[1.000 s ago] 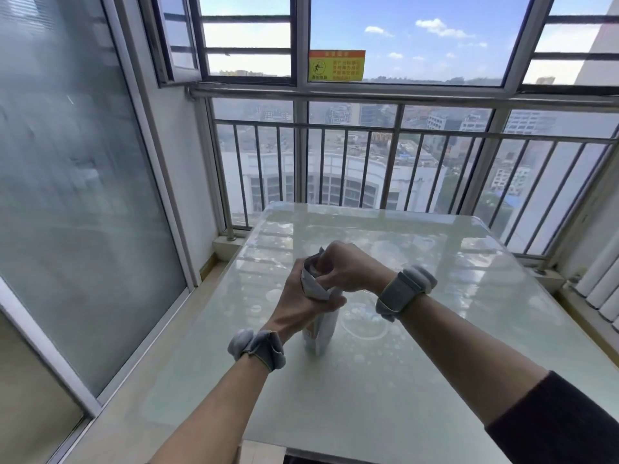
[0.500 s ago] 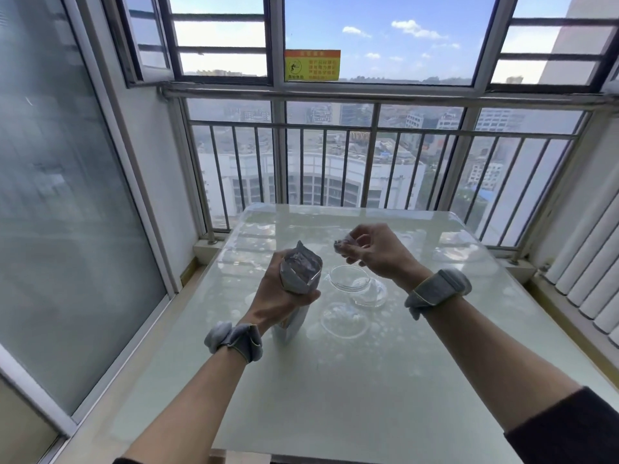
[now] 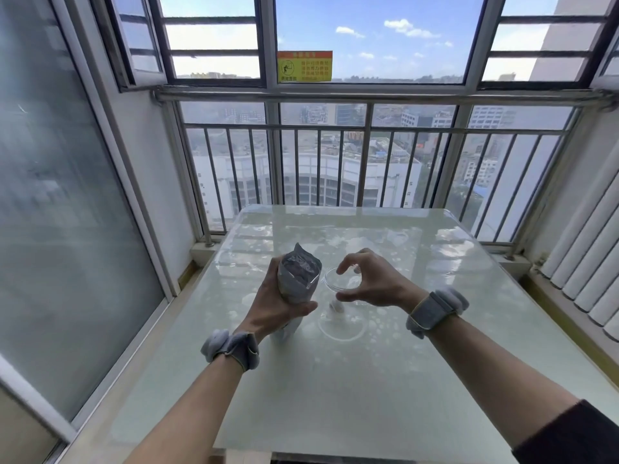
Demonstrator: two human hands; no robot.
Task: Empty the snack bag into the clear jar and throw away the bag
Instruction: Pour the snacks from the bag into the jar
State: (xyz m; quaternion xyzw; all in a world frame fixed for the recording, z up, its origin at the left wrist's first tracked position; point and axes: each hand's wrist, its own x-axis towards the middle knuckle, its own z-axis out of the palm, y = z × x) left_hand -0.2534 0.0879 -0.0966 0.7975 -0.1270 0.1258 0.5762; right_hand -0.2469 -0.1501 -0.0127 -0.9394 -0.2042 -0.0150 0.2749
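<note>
Bag (image 3: 298,279): upright, mouth now open, gripped by left hand (image 3: 274,306). Right hand (image 3: 371,283) has moved to clear jar (image 3: 340,296) on surface (image 3: 402,380); fingers (image 3: 348,262) half-curled, seemingly around rim. Pouring next

window sticker (image 3: 304,66), characters too blurred to read

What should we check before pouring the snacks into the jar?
1. Snack bag open at the top: ok.
2. Left hand gripping the bag firmly: ok.
3. Clear jar standing upright on the table, mouth open: ok.
4. Right hand steadying the jar: cannot tell; the fingers curve around the rim, but contact is unclear.
5. Bag mouth over the jar: not ok; it is upright beside it.
6. Bin for the bag in view: not ok.
</note>
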